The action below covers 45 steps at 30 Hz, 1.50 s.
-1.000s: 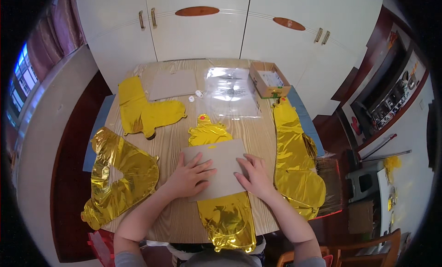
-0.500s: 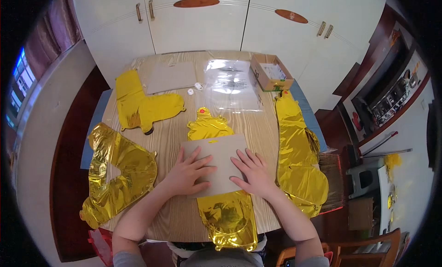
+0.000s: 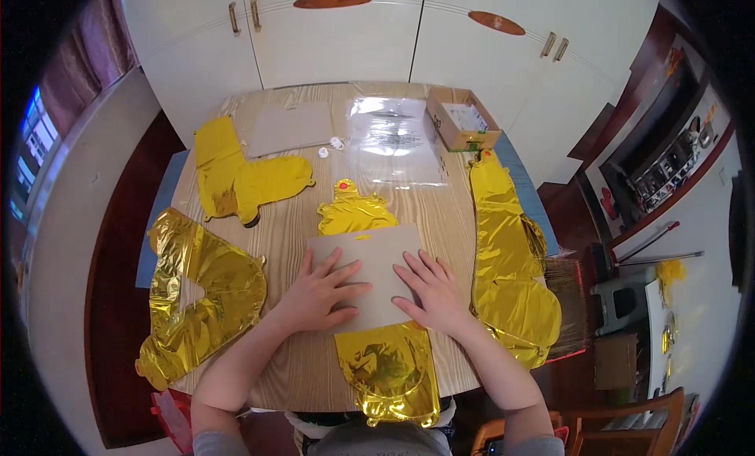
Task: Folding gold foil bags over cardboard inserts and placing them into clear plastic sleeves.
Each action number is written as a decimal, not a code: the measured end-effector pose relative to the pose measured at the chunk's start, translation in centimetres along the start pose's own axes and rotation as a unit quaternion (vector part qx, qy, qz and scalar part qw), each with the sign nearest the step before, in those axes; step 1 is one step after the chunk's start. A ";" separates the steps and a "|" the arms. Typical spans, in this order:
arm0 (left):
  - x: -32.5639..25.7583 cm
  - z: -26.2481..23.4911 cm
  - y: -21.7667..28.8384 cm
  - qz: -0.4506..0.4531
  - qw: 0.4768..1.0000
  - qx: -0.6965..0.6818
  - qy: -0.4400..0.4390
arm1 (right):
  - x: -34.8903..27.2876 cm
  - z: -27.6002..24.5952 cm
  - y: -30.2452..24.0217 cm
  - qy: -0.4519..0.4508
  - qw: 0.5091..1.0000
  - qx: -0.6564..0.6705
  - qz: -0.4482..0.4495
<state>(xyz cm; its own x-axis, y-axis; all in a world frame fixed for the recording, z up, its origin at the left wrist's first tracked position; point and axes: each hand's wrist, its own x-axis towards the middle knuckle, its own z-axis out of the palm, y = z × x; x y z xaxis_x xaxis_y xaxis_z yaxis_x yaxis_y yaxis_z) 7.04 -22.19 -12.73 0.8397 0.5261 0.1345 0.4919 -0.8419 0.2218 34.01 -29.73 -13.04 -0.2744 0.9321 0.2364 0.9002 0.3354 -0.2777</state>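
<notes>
A grey cardboard sheet [image 3: 381, 255] lies across the middle of a flat gold foil balloon [image 3: 391, 367] and hides that part of it. The balloon's far end, with a small red spot, and its shiny near end stick out beyond the sheet. My left hand [image 3: 325, 293] rests flat on the sheet's left side, fingers spread. On the right side, my right hand [image 3: 433, 295] presses down the same way, its fingers apart. Neither hand grips anything.
More flat gold foil balloons lie around: a shiny one [image 3: 200, 299] at left, an L-shaped one [image 3: 236, 177] behind it, a long one [image 3: 511, 267] at right. A second cardboard sheet [image 3: 291, 127], clear plastic bags [image 3: 393, 141] and an open box [image 3: 464, 119] occupy the table's far side.
</notes>
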 end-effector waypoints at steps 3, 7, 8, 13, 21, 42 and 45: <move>0.0 0.0 0.0 0.002 1.000 0.004 -0.001 | 0.0 0.0 -0.1 0.001 1.000 -0.003 -0.001; -0.1 -0.1 0.0 0.004 1.000 0.007 0.000 | 0.1 -0.1 -0.1 -0.019 1.000 0.011 0.008; -0.1 -0.1 0.0 0.005 1.000 0.008 0.002 | 0.1 -0.2 -0.2 -0.013 1.000 0.006 0.005; 0.0 0.0 0.0 0.007 1.000 0.017 0.002 | 0.1 -0.1 -0.2 -0.003 1.000 -0.006 0.000; -0.1 0.2 -0.1 0.009 1.000 0.022 0.008 | 0.1 -0.2 -0.2 -0.004 1.000 -0.002 -0.002; 0.1 0.3 -0.3 0.003 1.000 0.007 -0.008 | 0.1 0.0 -0.2 -0.001 1.000 -0.021 -0.002; 0.1 0.2 -0.2 -0.002 1.000 0.002 -0.011 | 0.1 -0.1 -0.2 0.000 1.000 -0.023 -0.003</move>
<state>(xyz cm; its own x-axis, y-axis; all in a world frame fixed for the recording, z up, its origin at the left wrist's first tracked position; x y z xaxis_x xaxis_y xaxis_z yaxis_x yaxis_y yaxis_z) 7.09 -22.01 -13.00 0.8425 0.5267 0.1126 0.4964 -0.8404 0.2175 33.79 -29.75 -12.89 -0.2793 0.9302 0.2381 0.9131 0.3340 -0.2338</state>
